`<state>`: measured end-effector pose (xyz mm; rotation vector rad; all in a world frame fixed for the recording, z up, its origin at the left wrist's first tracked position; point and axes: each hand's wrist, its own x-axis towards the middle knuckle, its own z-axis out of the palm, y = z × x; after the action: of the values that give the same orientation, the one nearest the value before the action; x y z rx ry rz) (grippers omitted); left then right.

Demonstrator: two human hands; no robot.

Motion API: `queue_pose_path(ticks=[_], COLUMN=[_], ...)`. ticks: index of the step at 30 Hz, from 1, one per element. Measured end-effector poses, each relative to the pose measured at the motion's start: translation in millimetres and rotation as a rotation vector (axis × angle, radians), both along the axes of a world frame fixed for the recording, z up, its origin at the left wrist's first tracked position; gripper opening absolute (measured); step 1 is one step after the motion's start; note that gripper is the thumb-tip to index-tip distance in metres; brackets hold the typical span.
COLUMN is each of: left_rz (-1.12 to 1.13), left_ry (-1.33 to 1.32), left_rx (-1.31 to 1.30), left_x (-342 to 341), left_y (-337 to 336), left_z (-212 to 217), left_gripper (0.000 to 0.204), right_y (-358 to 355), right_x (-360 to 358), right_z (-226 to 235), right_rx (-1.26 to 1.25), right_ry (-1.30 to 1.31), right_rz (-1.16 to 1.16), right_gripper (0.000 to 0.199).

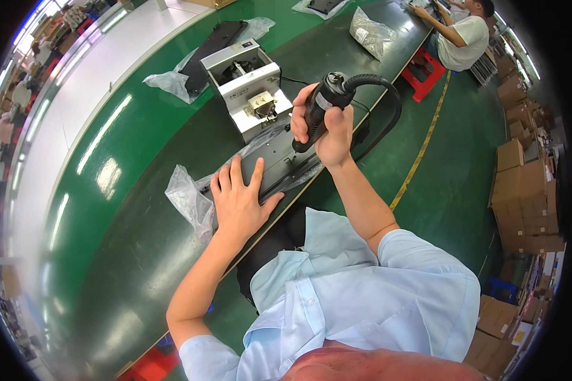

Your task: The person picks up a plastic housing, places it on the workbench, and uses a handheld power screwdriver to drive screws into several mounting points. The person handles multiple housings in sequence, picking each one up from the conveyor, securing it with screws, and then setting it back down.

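A dark flat panel (270, 157) lies on clear plastic wrap (194, 200) along the near edge of the workbench. My left hand (240, 198) rests on its left end, fingers spread and pressing flat. Over the panel's right part, my right hand (327, 127) is wrapped round a black corded electric screwdriver (323, 105). The tool tilts, its nose down close to the panel; whether the bit touches a screw cannot be made out. A thick black cable loops from its top to the right. Just beyond the panel stands a silver screw feeder (245, 89) with an open top.
Another dark panel (213, 54) lies on plastic wrap on the green surface beyond the feeder. A clear bag of small parts (370, 33) sits farther along the bench. A co-worker (462, 38) sits near a red stool (424, 75). Cardboard boxes (524, 203) are stacked at right.
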<state>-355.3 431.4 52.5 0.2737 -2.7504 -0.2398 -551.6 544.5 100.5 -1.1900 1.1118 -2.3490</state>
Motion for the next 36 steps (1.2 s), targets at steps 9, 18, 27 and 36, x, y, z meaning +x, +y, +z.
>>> queue_pose_path(ticks=[9, 18, 27, 36], left_rz=[0.008, 0.003, 0.004, 0.001], left_ry=[-0.016, -0.007, 0.020, 0.009], left_rx=[-0.007, -0.023, -0.012, -0.017], left_x=[-0.2, 0.8, 1.6, 1.8], left_y=[1.7, 1.7, -1.6, -2.7], left_z=[-2.0, -2.2, -4.6, -5.0], left_gripper=[0.079, 0.079, 0.079, 0.078], right_y=[1.8, -27.4, -63.9, -69.7], right_x=[2.7, -1.4, -16.1, -22.6], right_z=[-15.1, 10.9, 5.0, 25.6], right_rx=[0.092, -0.085, -0.181, -0.092], right_ry=[-0.056, 0.036, 0.060, 0.091], right_rz=[0.046, 0.018, -0.088, -0.023], right_gripper=[0.061, 0.062, 0.065, 0.045])
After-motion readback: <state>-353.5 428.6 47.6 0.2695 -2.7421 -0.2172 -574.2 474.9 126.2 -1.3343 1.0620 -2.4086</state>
